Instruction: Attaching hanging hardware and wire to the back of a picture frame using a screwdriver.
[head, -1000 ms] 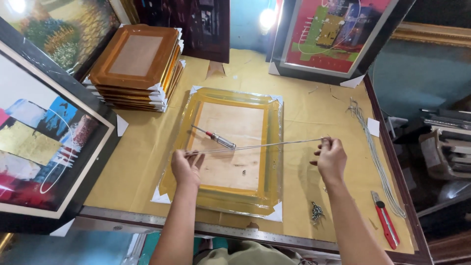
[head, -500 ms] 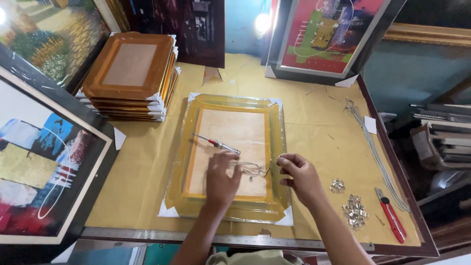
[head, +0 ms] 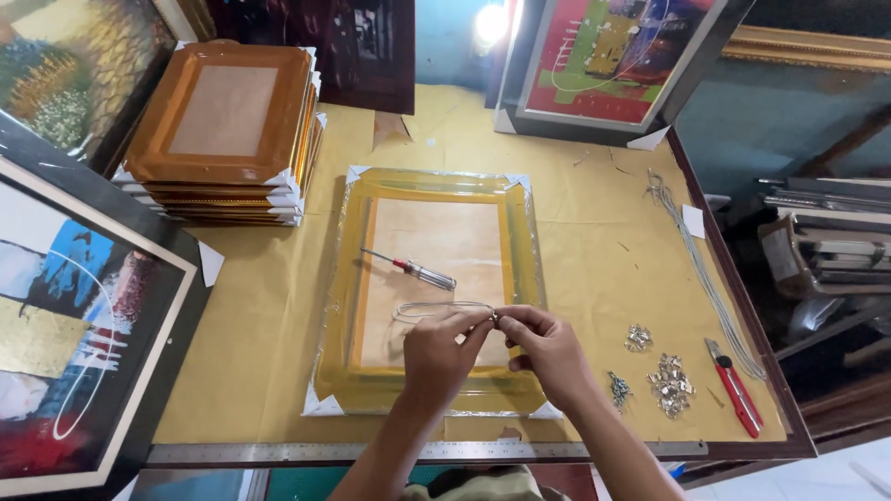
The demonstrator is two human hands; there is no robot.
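**Thin wire pinched between both hands over a wrapped frame**

A loop of thin wire [head: 436,308] is held above the lower part of a gold picture frame [head: 429,288] that lies face down, wrapped in clear film, on a paper-covered table [head: 594,241]. The left hand [head: 438,353] is closed narrowly, its fingertips pinched on the wire's end; the right hand [head: 548,348] is closed in the same way, and the two sets of fingertips meet just above the frame's backing board. The rest of the loop is laid flat on the board, to the left of the hands.

A red-handled screwdriver [head: 413,270] rests on the backing board, just beyond the loop (it is tilted, tip toward the upper left). To the right of the frame, small metal hangers [head: 670,382] and a few screws [head: 619,390] are scattered on the paper, with a red cutter [head: 735,399] near the table's edge and a bundle of grey wire [head: 701,278] stretched along the right side. A stack of brown frames [head: 223,130] is placed at the far left, well apart from the hands.
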